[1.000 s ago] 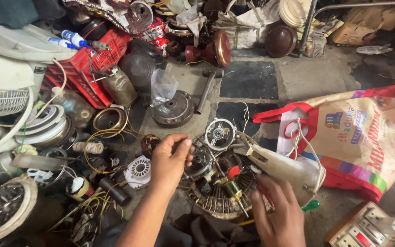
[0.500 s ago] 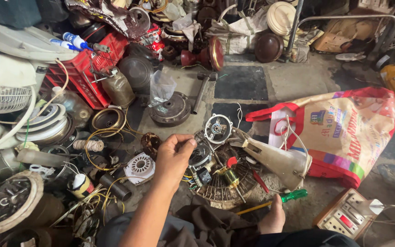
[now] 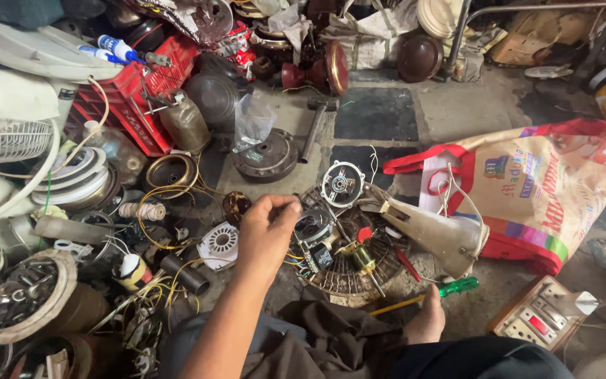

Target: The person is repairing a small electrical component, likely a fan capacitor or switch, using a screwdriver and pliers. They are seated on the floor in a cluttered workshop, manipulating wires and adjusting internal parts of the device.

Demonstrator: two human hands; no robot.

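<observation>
My left hand [image 3: 266, 235] reaches out over a heap of fan motor parts, its fingers curled shut with the tips together beside a small metal motor piece [image 3: 313, 226]. I cannot see anything pinched in it. Under it lies a round rusty fan grille [image 3: 348, 277] with wires and a brass-coloured part [image 3: 363, 258]. My right hand [image 3: 426, 323] rests low near my knee, next to a green-handled screwdriver [image 3: 457, 286]; its fingers are hidden. A beige fan housing [image 3: 426, 235] lies to the right of the grille.
A printed bag with red handles [image 3: 541, 189] lies at the right, a switch box [image 3: 538, 319] below it. At the left are a red crate [image 3: 131, 98], white fan guards [image 3: 8, 133], wire coils [image 3: 170, 172] and a motor disc [image 3: 268, 154].
My right hand has left the beige fan housing and dropped back toward my knee. My left hand has stayed over the motor parts.
</observation>
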